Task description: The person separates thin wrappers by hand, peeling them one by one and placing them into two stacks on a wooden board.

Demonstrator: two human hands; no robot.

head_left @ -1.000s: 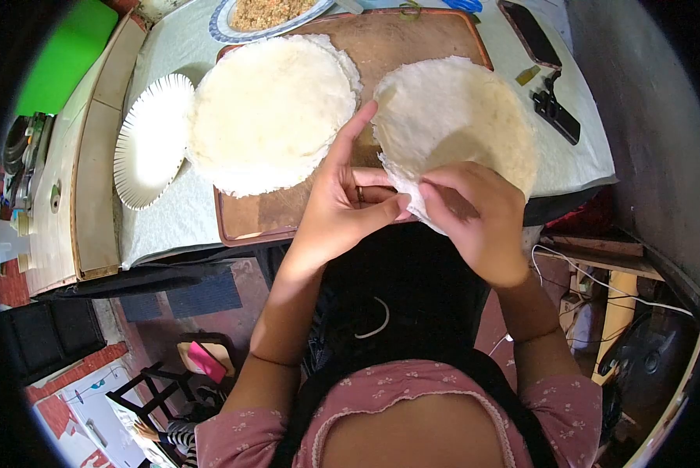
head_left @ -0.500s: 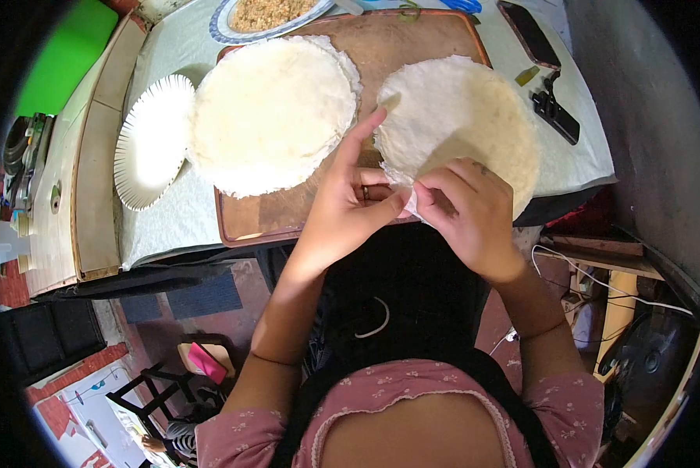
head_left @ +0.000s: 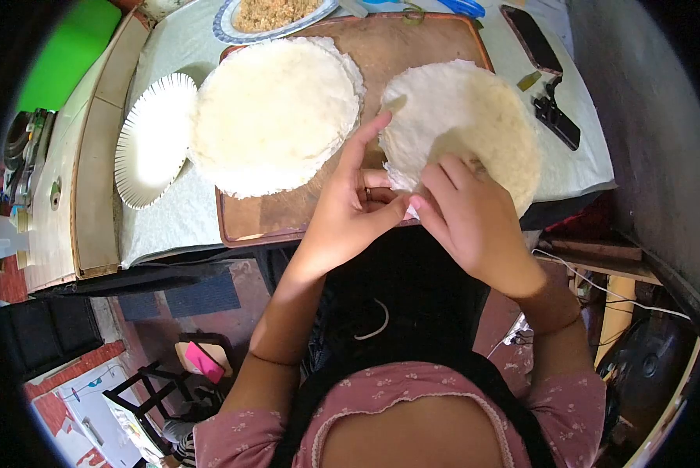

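Observation:
A single thin white wrapper (head_left: 463, 117) lies on the right half of a wooden board (head_left: 381, 54). My left hand (head_left: 350, 210) pinches the wrapper's near edge with thumb and fingers, the index finger stretched toward its left rim. My right hand (head_left: 463, 214) lies over the same near edge, fingers pressed flat on it. A stack of round white wrappers (head_left: 272, 109) rests on the board's left half.
A white paper plate (head_left: 151, 140) sits left of the board on a pale tablecloth (head_left: 170, 210). A patterned plate of brown filling (head_left: 272, 14) stands at the back. A dark phone (head_left: 531, 39) and a black clip (head_left: 557, 117) lie at the right.
My right hand has slid forward and flattened onto the wrapper's near edge. The lifted edge that hung over the board's front has gone down under the hands.

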